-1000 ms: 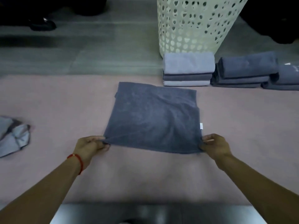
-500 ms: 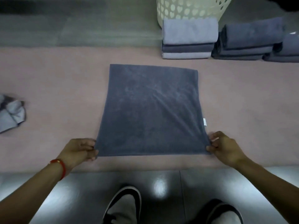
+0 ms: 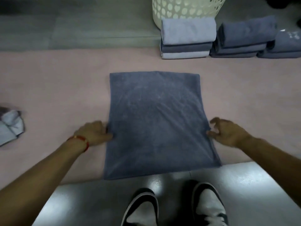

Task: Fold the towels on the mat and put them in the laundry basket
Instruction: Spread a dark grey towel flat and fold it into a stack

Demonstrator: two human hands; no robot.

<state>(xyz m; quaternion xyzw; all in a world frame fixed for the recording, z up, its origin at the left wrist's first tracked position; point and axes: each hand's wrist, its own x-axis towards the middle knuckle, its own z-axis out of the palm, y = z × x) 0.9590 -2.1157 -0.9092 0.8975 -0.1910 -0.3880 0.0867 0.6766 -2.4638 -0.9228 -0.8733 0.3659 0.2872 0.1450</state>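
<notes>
A dark grey-blue towel (image 3: 156,124) lies spread flat in the middle of a pale pink mat (image 3: 57,82), its near edge at the mat's front border. It is a soft, nappy square with straight edges and faint creases. The left hand (image 3: 94,133) rests at the towel's left edge about halfway along, fingers curled at the hem; whether it pinches the cloth cannot be told. The right hand (image 3: 226,132) sits at the right edge, fingers loosely curled, touching the hem without clearly gripping it. This towel looks ready for its first fold.

At the mat's far edge stand three stacks of folded towels (image 3: 187,39), light and dark grey, neat and blocky. Behind them is a cream plastic laundry basket (image 3: 187,8) pierced with heart-shaped holes; the folded stacks are not yet in it. A crumpled pale towel (image 3: 10,126) waits at the mat's left side. Two dark and white shoes (image 3: 208,207) stand on the glossy grey floor (image 3: 252,185).
</notes>
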